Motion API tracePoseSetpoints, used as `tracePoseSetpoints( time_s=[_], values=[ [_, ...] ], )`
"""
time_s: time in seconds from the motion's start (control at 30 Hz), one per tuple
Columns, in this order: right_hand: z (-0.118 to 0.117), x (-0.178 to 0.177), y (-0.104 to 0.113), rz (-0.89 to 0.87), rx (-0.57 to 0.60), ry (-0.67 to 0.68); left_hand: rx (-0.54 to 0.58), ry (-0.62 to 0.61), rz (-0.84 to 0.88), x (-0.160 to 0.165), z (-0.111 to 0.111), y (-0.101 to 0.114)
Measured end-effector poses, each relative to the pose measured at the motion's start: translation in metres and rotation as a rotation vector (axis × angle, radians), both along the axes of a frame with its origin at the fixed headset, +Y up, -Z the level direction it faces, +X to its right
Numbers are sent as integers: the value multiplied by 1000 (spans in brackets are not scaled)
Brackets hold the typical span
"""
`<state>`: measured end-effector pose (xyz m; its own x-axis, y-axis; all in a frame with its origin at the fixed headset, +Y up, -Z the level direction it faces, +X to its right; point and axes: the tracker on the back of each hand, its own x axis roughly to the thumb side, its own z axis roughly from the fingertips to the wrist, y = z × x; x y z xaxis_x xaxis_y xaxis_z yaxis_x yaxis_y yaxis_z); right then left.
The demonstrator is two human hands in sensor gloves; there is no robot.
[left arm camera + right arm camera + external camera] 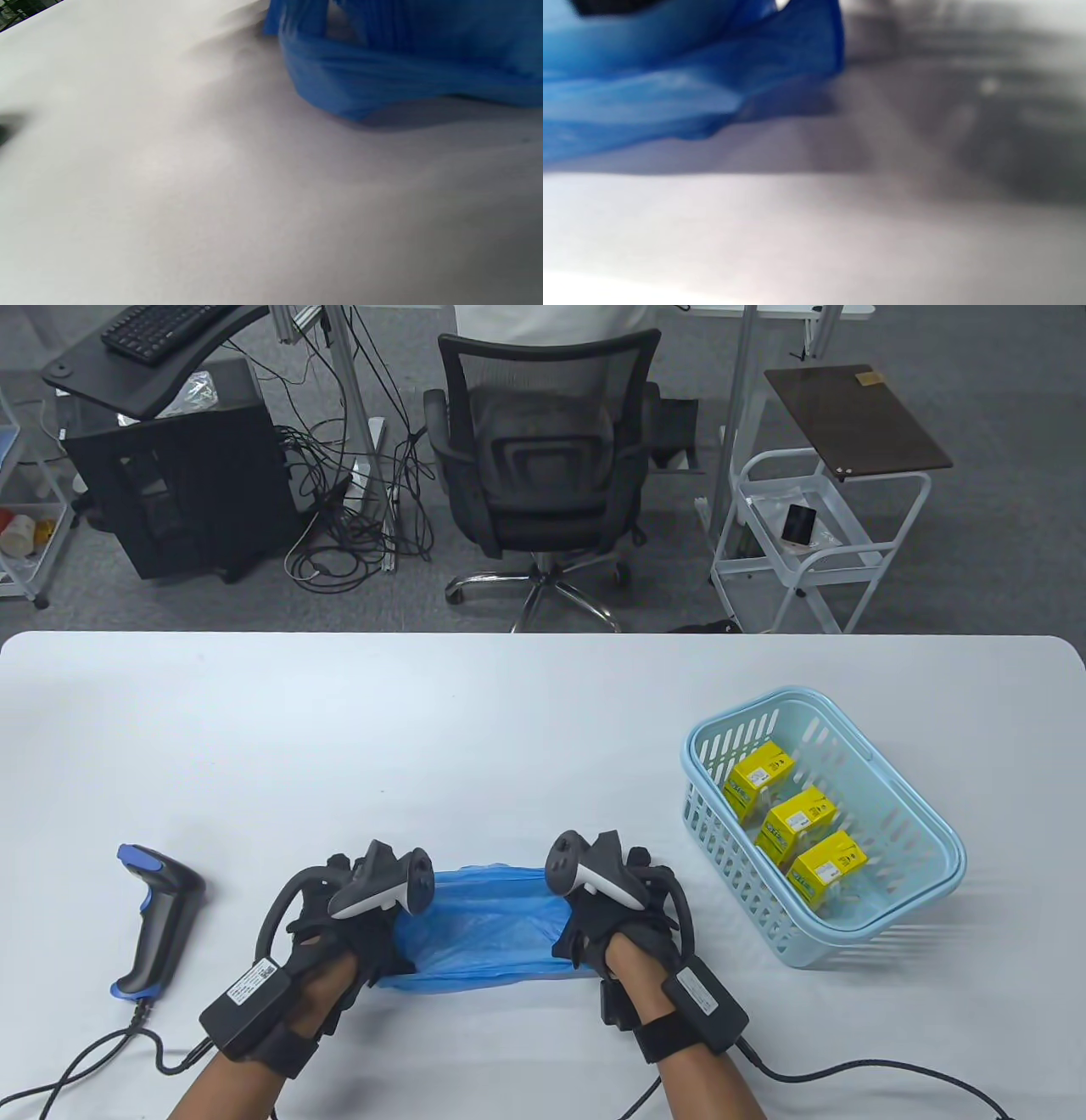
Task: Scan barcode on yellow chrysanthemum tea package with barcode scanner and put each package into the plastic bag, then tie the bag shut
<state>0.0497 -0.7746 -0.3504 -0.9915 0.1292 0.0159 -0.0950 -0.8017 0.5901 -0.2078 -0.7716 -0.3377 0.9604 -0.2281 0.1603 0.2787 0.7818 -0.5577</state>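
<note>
While my left hand [356, 933] and right hand [607, 929] grip opposite ends of the blue plastic bag [484, 929], fingers curled into it, stretching its mouth, three yellow tea packages [793, 823] wait unscanned in the basket [916, 814].

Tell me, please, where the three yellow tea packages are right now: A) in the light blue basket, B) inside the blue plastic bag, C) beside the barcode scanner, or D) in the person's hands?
A: all three yellow tea packages lie in the light blue basket, on the right of the table.
</note>
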Motion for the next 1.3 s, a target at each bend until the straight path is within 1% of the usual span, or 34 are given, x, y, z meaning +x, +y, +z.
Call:
tracePoseSetpoints(
  time_s=[0.03, 0.07, 0.1, 0.13, 0.17, 0.2, 0.23, 0.27, 0.33, 0.4, 0.47, 0.53, 0.57, 0.63, 0.67, 0.73, 0.77, 0.8, 0.93, 0.97, 1.0, 1.03, 1.1, 1.13, 1.23, 1.27, 1.3],
  values=[
    [1, 2, -3, -38, -15, -21, 56, -10, 39, 1, 2, 2],
    [2, 2, -4, -47, -13, -37, 88, -17, 82, 3, 3, 2],
    [3, 1, -5, -36, 11, -43, 134, -19, 101, 5, 4, 2],
    [5, 0, -5, -22, 32, -27, 185, -35, 75, 8, 5, 2],
    [7, -2, -5, -8, 70, -35, 249, -88, 35, 11, 7, 2],
    [9, -5, -4, 20, 150, -51, 308, -148, -29, 15, 9, 0],
    [12, -8, -3, 36, 219, -37, 347, -187, -95, 17, 10, 0],
    [14, -10, -2, 45, 260, -14, 374, -212, -131, 19, 12, 1],
    [17, -12, 1, 74, 331, 25, 384, -216, -118, 19, 12, 3],
    [19, -13, 3, 93, 380, 51, 353, -220, -112, 19, 11, 2],
    [20, -15, 5, 107, 419, 71, 350, -216, -94, 15, 8, 3],
    [18, -14, 6, 109, 406, 67, 315, -201, -58, 9, 5, 3],
    [17, -13, 5, 100, 390, 63, 291, -192, -44, 6, 3, 2],
    [13, -8, 2, 67, 319, 46, 205, -143, -5, -2, -1, 0],
    [10, -6, -2, 29, 258, 34, 153, -107, 31, -6, -2, -3],
    [6, -2, -4, -10, 194, 9, 85, -82, 55, -10, -5, -6],
    [4, -2, -4, -10, 177, 9, 76, -74, 71, -10, -5, -7],
    [2, -2, -3, -9, 155, 6, 71, -81, 75, -9, -4, -7],
    [2, -3, -2, -29, 146, -15, 90, -105, 55, -4, -2, -7],
    [5, -6, -1, -20, 181, -11, 92, -106, 56, -4, -2, -7],
    [7, -8, 0, -2, 206, 16, 98, -107, 52, -3, -1, -7],
    [11, -11, 3, 22, 262, 59, 109, -108, 48, -3, -1, -7],
    [15, -16, 5, 27, 308, 106, 117, -107, 50, -3, 0, -7],
    [16, -18, 4, 26, 310, 129, 116, -104, 51, -4, 0, -7],
    [14, -20, 0, 7, 225, 108, 121, -103, 61, -4, 1, -7],
    [12, -18, -2, 6, 171, 82, 128, -108, 64, -5, 2, -7],
    [11, -16, -3, 5, 145, 74, 137, -104, 60, -6, 3, -7]
  ],
)
